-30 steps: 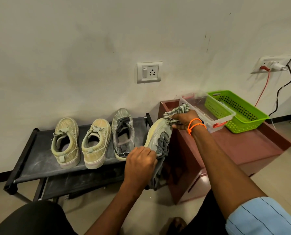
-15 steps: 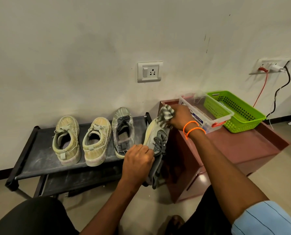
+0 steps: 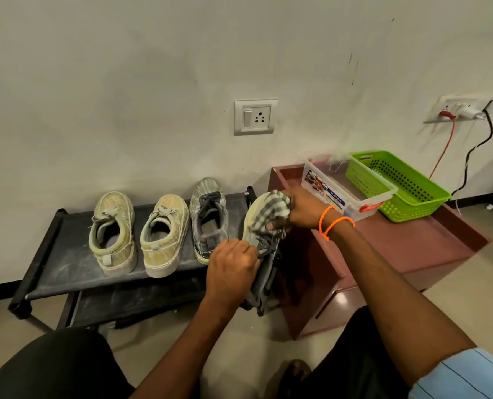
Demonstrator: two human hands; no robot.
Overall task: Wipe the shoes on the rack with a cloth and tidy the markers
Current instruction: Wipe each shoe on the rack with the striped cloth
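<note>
**At rack's right end: shoe held and wiped**

At the right end of the rack (image 3: pixel 67 254), a grey shoe (image 3: pixel 264 272) is held off the shelf, toe up and sole turned left. Its heel end is gripped by the left hand (image 3: pixel 232 272), fingers curled round the collar and laces. A checked cloth (image 3: pixel 268 213) is bunched in the right hand (image 3: pixel 302 210) and pressed against the shoe's toe; fingers are closed round the cloth. Two orange bands (image 3: pixel 333 223) are worn on the right wrist.

Three shoes are left standing on the top shelf, toes to the wall: two tan ones (image 3: pixel 114 234) (image 3: pixel 164 234) side by side, and a grey one (image 3: pixel 209 218) just beside the held shoe.

To the right, a maroon cabinet (image 3: pixel 412 243) stands against the wall, close beside the rack. On its top a clear box (image 3: pixel 346 194) with a red clip is set, touching a green basket (image 3: pixel 397 182) on its right. Markers cannot be made out; the box contents are too blurred to tell.

A socket (image 3: pixel 255 117) is mounted on the wall above the rack. A second one (image 3: pixel 461 109) is seen far right, with red and black cables hanging from it.
</note>
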